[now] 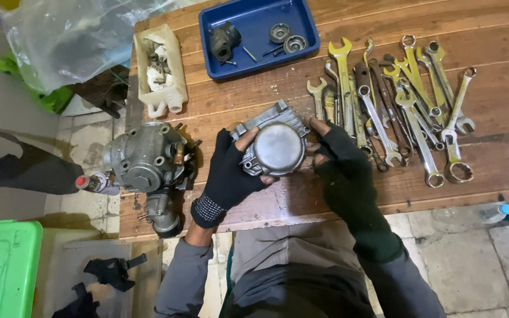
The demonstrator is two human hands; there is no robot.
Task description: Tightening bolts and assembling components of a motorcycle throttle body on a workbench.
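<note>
Metal cover (275, 145), grey with a round domed face, sits between both hands over the wooden table (490, 118). Left hand (229, 171) in a fingerless black glove grips its left edge, thumb on the dome; right hand (338, 158) pinches the right edge with bare fingertips. It looks heavy, stiff and probably smooth, so the flat corner flanges seem the safest hold. Its dome faces up, long axis tilted toward the blue tray (258, 35). Right of the cover lie wrenches (402, 100); left, a carburetor (145, 158).
</note>
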